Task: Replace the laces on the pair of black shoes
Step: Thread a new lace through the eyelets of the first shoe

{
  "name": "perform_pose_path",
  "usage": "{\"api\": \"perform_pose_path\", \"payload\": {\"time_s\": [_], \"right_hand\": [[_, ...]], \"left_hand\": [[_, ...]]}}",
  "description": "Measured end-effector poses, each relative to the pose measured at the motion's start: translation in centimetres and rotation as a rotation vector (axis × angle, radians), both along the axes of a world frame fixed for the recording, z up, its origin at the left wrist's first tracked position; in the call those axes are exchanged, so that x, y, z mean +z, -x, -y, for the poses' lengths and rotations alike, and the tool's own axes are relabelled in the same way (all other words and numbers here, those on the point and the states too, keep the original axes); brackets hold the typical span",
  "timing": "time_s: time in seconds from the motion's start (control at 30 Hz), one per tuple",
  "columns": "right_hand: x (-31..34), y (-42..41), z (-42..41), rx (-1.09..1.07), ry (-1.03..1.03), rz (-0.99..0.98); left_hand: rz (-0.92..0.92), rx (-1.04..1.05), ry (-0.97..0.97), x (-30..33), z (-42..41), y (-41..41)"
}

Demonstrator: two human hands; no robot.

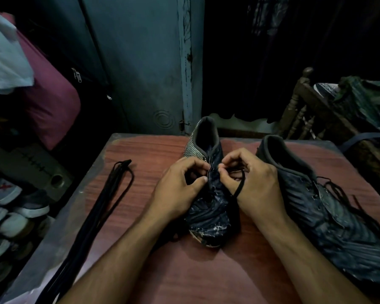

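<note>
lace end hidden inside right hand grip; eyelets indistinct.

A cramped, dim home storage corner is suggested by shoes stacked on a rack, a zipped maroon bag, hung dark clothes and a wooden chair.

Black shoe toe-near mid-table, second shoe laced at right, spare black laces left
</note>
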State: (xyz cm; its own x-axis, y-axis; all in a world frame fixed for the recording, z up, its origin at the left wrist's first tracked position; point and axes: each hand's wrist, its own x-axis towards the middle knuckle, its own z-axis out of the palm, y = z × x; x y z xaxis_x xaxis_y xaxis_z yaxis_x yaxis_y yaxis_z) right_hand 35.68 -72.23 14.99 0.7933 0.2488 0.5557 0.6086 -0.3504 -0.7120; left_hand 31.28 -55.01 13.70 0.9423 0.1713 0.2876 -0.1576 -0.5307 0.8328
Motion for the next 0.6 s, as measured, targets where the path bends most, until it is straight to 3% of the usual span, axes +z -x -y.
{"api": "perform_pose_path", "payload": {"time_s": [0.27,0.6], "right_hand": [[0.45,0.19,0.16,0.008,0.116,0.089],[0.51,0.1,0.29,-0.011,0.009,-0.012]], "left_hand": [[0.034,0.007,-0.046,0.05,0.34,0.17],[0.102,-0.039,-0.097,-0.19,0.19,0.31]]}}
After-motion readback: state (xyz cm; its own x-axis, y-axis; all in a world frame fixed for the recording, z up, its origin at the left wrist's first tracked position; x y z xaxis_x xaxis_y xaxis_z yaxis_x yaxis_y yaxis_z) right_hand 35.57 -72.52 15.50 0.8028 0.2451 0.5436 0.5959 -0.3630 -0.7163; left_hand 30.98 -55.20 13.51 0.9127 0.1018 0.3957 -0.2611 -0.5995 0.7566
